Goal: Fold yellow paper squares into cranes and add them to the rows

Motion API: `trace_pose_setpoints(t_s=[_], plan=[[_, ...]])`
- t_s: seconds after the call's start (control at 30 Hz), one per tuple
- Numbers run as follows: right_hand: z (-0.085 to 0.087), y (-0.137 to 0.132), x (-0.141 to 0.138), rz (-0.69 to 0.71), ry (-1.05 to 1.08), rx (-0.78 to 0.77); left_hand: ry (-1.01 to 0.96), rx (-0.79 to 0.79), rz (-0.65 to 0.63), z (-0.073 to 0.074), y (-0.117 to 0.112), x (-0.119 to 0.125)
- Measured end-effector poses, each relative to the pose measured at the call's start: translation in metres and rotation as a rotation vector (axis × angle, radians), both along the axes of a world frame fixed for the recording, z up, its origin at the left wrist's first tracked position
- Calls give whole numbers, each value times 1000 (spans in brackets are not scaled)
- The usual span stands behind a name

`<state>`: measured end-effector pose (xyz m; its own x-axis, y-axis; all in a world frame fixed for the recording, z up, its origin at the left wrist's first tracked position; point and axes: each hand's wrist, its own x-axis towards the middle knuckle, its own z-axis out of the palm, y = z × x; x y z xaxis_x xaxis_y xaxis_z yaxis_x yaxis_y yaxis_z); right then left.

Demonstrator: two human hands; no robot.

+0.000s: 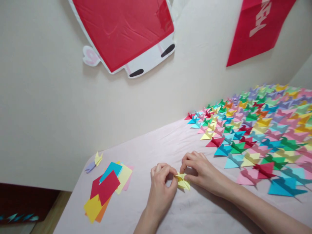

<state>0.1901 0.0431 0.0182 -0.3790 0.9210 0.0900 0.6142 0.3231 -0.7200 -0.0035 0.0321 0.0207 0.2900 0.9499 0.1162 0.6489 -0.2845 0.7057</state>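
Note:
A small yellow folded paper piece [182,181] lies on the pale pink table cloth [156,152] between my two hands. My left hand [161,186] pinches its left edge with curled fingers. My right hand [201,169] presses on its right side with the fingertips bent down. Both hands rest on the cloth.
A stack of flat coloured paper squares [106,190] lies to the left. Two small folded pieces, lilac and yellow [95,162], sit near the table's left edge. Several folded paper cranes in many colours [258,136] cover the right side. Red posters [124,31] hang on the wall.

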Motion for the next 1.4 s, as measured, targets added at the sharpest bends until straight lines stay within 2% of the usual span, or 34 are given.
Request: trace_pose_setpoints(t_s=[0.4, 0.57, 0.7, 0.97, 1.27, 1.4], plan=[[-6, 4, 4, 7, 40, -7, 243, 148, 11, 4, 2, 24], [-4, 7, 6, 55, 51, -11, 273, 216, 30, -1, 1, 25], [-6, 8, 6, 43, 64, -16, 267, 249, 69, -5, 0, 28], [-8, 8, 5, 26, 86, -42, 176, 116, 38, -2, -1, 20], [-1, 3, -8, -89, -54, -19, 78, 4, 59, -3, 1, 11], [-2, 4, -9, -104, -46, -20, 42, -13, 55, -2, 0, 11]])
